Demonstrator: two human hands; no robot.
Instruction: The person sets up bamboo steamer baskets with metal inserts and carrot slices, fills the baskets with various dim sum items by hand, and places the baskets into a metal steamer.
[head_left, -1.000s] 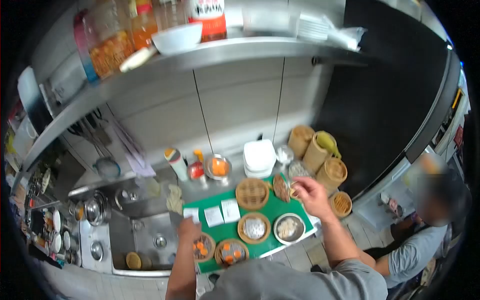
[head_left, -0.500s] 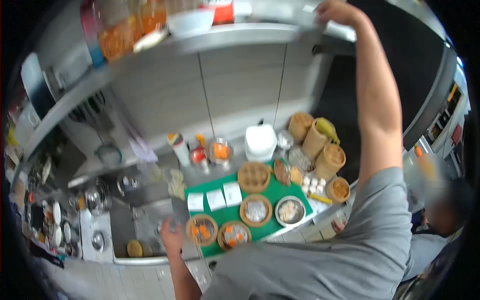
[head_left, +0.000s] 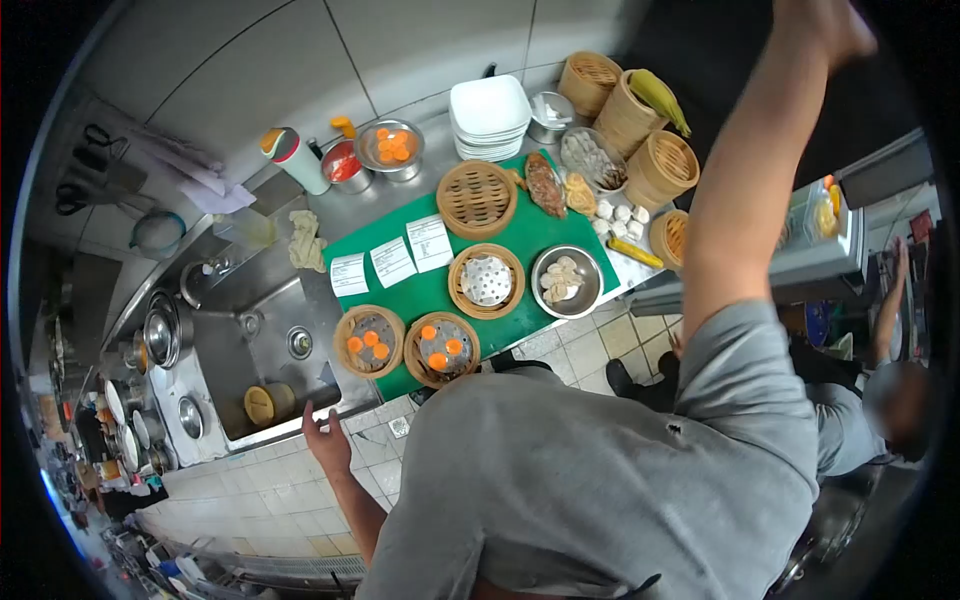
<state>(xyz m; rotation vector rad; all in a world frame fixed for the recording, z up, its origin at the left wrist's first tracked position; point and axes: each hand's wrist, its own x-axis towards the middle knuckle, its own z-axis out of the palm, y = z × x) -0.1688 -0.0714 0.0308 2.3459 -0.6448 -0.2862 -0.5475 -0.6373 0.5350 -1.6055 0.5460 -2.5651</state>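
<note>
My left hand (head_left: 325,440) hangs free in front of the sink's edge, fingers apart and holding nothing. Raised high at the upper right, my right hand (head_left: 830,35) is blurred and partly cut off, so its fingers cannot be made out. On the green cutting board (head_left: 400,213) stand bamboo steamers: one with a bare slatted base (head_left: 477,200), one with a perforated white liner (head_left: 487,281), and two at the near edge with orange carrot slices (head_left: 368,338) on liners. A steel bowl (head_left: 567,282) of pale pieces and several printed slips (head_left: 393,262) share the board.
The sink (head_left: 265,345) at left contains a yellowish round container (head_left: 268,404). Behind the board stand stacked white plates (head_left: 490,110), a bowl of carrot slices (head_left: 391,147) and tall steamer stacks (head_left: 630,110). A co-worker (head_left: 850,425) is close on the right.
My view has tipped down, so the upper shelf is out of sight and the counter shows fully. My right hand has moved away from the shelf area toward the top right edge.
</note>
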